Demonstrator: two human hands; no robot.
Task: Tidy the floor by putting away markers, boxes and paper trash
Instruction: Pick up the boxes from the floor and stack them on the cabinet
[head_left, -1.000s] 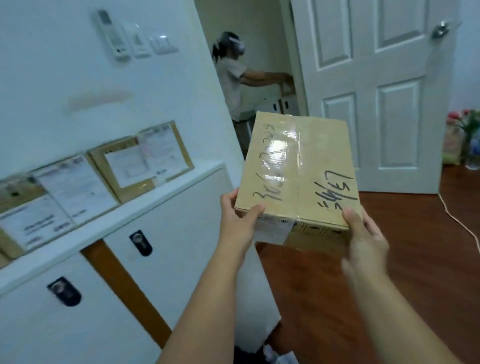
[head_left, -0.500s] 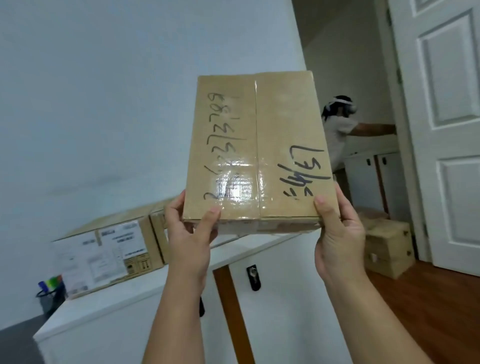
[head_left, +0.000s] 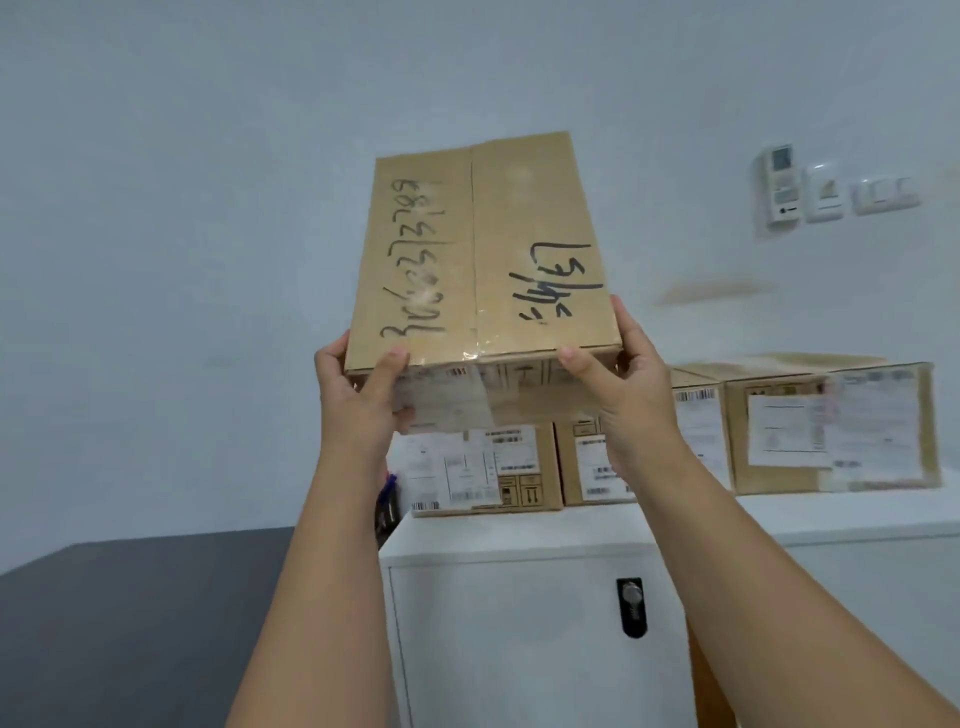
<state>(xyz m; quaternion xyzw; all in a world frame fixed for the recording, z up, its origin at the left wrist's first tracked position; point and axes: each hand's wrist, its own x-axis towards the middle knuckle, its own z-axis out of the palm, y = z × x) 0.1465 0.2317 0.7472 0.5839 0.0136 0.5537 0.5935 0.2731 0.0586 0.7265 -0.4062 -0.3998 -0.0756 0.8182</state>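
While both hands (left hand, right hand) grip it, cardboard box hangs above cabinet.

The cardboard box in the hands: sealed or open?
Sealed. The cardboard box has its top flaps closed flat with clear tape along the centre seam; left hand and right hand grip its near corners.

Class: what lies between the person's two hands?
In the head view, the taped brown cardboard box with black handwriting, gripped by left hand and right hand.

A tan cardboard box with black scrawled handwriting, white cabinet, pale grey wall.
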